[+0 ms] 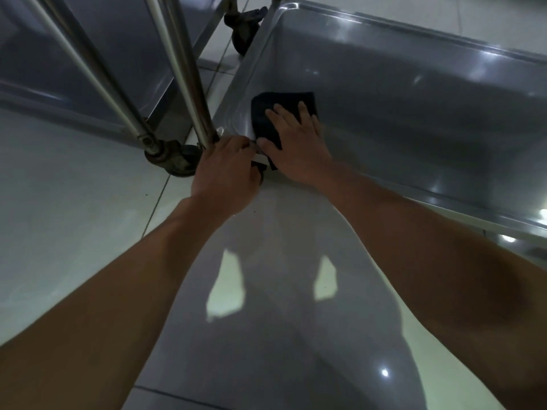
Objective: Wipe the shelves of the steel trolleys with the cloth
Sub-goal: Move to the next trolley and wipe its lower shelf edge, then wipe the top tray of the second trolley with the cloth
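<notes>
A dark cloth [268, 116] lies in the near left corner of a low steel trolley shelf [399, 93]. My right hand [296, 140] presses flat on the cloth with its fingers spread. My left hand [228, 167] grips the shelf's near corner at the foot of an upright steel post [189, 78]. The corner itself is hidden under my fingers.
A second steel trolley [97, 54] stands close on the left, with a slanted leg [97, 81] and castor wheel [174, 156]. Another castor [242, 28] shows at the top. Glossy tiled floor [266, 291] lies below my arms.
</notes>
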Available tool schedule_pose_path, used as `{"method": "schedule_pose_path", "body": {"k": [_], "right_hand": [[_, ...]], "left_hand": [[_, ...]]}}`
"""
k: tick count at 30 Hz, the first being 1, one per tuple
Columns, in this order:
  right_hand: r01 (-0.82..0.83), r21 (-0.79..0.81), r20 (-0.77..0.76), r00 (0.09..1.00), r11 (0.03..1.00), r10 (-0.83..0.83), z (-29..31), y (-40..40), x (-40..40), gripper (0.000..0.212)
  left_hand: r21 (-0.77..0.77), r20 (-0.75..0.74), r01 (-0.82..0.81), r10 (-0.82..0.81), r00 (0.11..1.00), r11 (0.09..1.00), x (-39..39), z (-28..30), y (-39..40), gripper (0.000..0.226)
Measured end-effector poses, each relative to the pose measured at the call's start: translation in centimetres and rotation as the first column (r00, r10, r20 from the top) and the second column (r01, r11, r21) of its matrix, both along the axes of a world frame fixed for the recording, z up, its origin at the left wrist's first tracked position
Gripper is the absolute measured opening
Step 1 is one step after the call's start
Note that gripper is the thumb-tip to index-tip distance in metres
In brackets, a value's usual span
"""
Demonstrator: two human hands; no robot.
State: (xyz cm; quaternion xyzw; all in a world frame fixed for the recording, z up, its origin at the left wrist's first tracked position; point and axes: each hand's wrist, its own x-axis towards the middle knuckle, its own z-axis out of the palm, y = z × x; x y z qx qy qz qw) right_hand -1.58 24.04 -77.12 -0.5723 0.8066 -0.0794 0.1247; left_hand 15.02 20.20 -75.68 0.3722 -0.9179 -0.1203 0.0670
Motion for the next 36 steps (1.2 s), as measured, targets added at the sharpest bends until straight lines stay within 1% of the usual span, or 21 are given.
{"method": "schedule_pose_path", "body": {"k": [3,5,7,9,12,15,17,20,23,26,30,33,36], "right_hand": [[-0.040,0.021,-0.017,0.999,0.999,0.040,0.4,1.6,0.7,0.064],[-0.066,0.006,-0.058,0.996,0.998,0.066,0.7,2.9,1.2,0.059],[-0.071,-0.018,-0.067,0.995,0.997,0.070,1.1,4.3,1.4,0.054],[-0.062,-0.036,-0.024,0.998,0.997,0.061,2.0,5.7,1.6,0.051],[-0.041,-0.055,0.101,0.994,0.998,0.047,4.2,8.5,2.6,0.046],[-0.031,0.005,0.176,0.984,0.999,0.030,8.1,11.9,3.9,0.043],[-0.038,0.069,0.207,0.978,0.997,0.023,11.5,13.8,5.0,0.044],[-0.055,0.076,0.278,0.960,0.996,0.032,17.6,15.4,7.2,0.043],[-0.044,0.069,0.359,0.933,0.997,0.017,25.1,16.1,9.8,0.043],[-0.106,0.121,0.433,0.900,0.987,0.044,33.4,16.5,12.5,0.043],[-0.182,0.074,0.535,0.837,0.981,0.115,44.9,16.8,16.7,0.043],[-0.232,0.051,0.565,0.809,0.971,0.164,52.7,16.8,20.2,0.044],[-0.232,0.016,0.589,0.788,0.973,0.178,59.2,16.3,24.2,0.045]], "left_hand": [[0.034,-0.011,-0.041,0.042,0.999,0.999,0.7,0.3,1.6,0.040],[0.066,-0.032,-0.054,0.057,0.998,0.996,1.3,0.5,2.7,0.035],[0.126,-0.041,-0.058,0.063,0.997,0.990,1.9,1.3,4.0,0.037],[0.185,-0.004,-0.070,0.072,0.997,0.980,2.7,2.6,5.3,0.041],[0.246,0.041,-0.086,0.078,0.996,0.965,4.6,5.6,7.3,0.046],[0.297,0.083,-0.131,0.111,0.990,0.946,7.1,9.1,9.3,0.047],[0.304,0.143,-0.176,0.138,0.980,0.936,8.6,11.8,10.2,0.046],[0.306,0.196,-0.233,0.179,0.964,0.923,10.4,17.0,11.5,0.046],[0.327,0.184,-0.289,0.239,0.953,0.900,12.6,24.1,12.9,0.048],[0.383,0.150,-0.348,0.314,0.937,0.856,15.6,32.7,14.0,0.048],[0.413,0.138,-0.420,0.401,0.906,0.808,20.9,44.4,14.7,0.049],[0.386,0.109,-0.468,0.464,0.879,0.795,25.6,52.0,14.5,0.046],[0.352,0.092,-0.509,0.512,0.854,0.785,31.0,58.5,13.5,0.047]]}}
